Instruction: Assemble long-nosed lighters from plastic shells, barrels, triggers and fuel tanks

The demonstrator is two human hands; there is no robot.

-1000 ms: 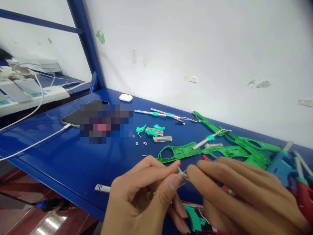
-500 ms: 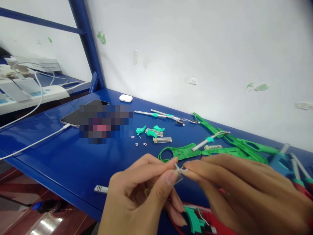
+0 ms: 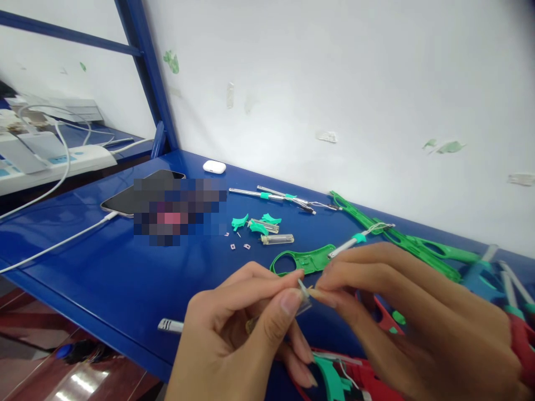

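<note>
My left hand (image 3: 242,334) is closed around a small clear plastic fuel tank (image 3: 306,305), its end poking out between thumb and forefinger. Close against that end, the thumb and fingertips of my right hand (image 3: 405,306) are pinched on a tiny yellowish piece (image 3: 310,289), mostly covered by the fingers. Below the hands lies a red lighter casing (image 3: 376,384) with a teal trigger (image 3: 330,376) in it, partly hidden. A green casing half (image 3: 315,259) rests just beyond my fingertips.
Teal triggers (image 3: 239,222), clear fuel tanks (image 3: 277,239) and tiny pinkish pieces (image 3: 247,246) lie mid-table. Metal tubes with wires (image 3: 251,193) are behind them. Long green casings (image 3: 397,239) lie along the wall. A phone (image 3: 142,192) and white earbud case (image 3: 214,167) are at left.
My right hand has shifted and tilted slightly, its fingertips still by the tank's end, uncovering more of a red piece beneath. My left hand keeps its hold on the tank.
</note>
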